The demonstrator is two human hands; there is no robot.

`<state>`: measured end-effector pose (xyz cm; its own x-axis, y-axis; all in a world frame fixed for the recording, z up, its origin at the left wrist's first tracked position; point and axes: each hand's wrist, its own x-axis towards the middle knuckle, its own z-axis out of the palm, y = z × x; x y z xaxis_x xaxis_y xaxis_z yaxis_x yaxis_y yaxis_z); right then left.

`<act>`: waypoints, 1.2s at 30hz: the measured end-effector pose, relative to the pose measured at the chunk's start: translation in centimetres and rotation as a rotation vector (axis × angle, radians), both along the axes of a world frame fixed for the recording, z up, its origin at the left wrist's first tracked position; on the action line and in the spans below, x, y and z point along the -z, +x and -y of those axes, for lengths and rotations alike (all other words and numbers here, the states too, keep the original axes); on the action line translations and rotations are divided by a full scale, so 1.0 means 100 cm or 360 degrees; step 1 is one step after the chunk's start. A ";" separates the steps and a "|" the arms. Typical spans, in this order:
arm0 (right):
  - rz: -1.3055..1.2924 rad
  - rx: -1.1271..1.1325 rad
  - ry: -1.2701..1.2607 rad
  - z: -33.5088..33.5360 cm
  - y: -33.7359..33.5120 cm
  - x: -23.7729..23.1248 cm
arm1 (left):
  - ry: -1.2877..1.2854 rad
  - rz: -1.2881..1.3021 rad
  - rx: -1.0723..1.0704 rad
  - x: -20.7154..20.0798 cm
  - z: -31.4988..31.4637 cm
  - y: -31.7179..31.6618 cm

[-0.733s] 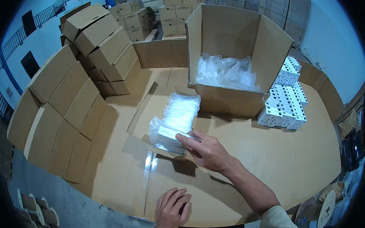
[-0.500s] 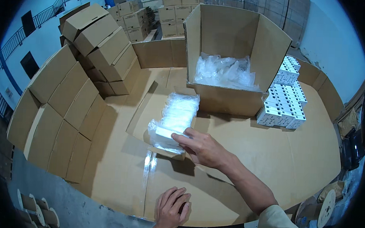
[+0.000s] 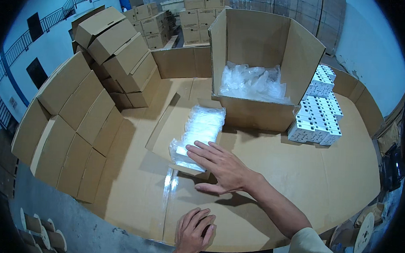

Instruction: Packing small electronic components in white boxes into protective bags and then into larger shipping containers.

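Note:
A row of clear-plastic-wrapped items (image 3: pixel 204 122) lies in a shallow open cardboard box (image 3: pixel 159 127) at the middle of the table. My right hand (image 3: pixel 223 168) is over the near end of the row, flat with its fingers spread and nothing gripped. Whether its fingertips touch the plastic, I cannot tell. My left hand (image 3: pixel 194 230) rests on the cardboard-covered tabletop (image 3: pixel 272 184) near the front edge, its fingers loosely bent and slightly apart, holding nothing.
Behind the row stands a big open carton (image 3: pixel 257 113) with crumpled clear plastic bags (image 3: pixel 252 81) inside. White block-shaped units (image 3: pixel 318 115) are stacked to its right. Brown cardboard boxes (image 3: pixel 90 117) pile up along the left. Spools (image 3: pixel 42 232) stand on the floor below.
My right hand has let go of the wrapped item at the row's near end and spread its fingers. The left hand stays on the table. The whole view has shifted slightly.

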<state>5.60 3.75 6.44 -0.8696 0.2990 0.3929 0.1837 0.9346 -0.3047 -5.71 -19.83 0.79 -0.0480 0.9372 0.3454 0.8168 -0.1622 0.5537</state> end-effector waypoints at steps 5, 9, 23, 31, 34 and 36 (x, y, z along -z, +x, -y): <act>-0.0011 -0.0057 -0.0051 -0.002 -0.003 0.009 | -0.0007 0.0001 0.0007 -0.002 -0.001 -0.001; 0.0081 -0.0039 0.0031 -0.001 -0.003 0.015 | -0.0021 -0.0006 0.0011 -0.004 -0.001 0.000; 0.0099 -0.0057 -0.0024 -0.001 0.011 0.012 | -0.0089 0.0081 -0.0022 0.004 -0.006 0.001; -0.0032 0.0254 -0.0129 0.008 0.089 -0.006 | 0.0343 0.0707 -0.0816 0.011 -0.109 0.010; 0.0023 0.0333 -0.0159 0.014 0.111 -0.003 | 0.0424 0.0798 -0.0955 0.020 -0.143 0.019; 0.0048 0.0367 -0.0183 0.019 0.123 -0.002 | 0.0678 0.1307 -0.0745 0.022 -0.157 0.025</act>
<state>17.86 1.88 6.66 -0.7841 0.5320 0.3198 0.3984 0.8264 -0.3979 -3.21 -4.11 -1.39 -0.7466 0.5718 0.3400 0.2451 -0.2386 0.9397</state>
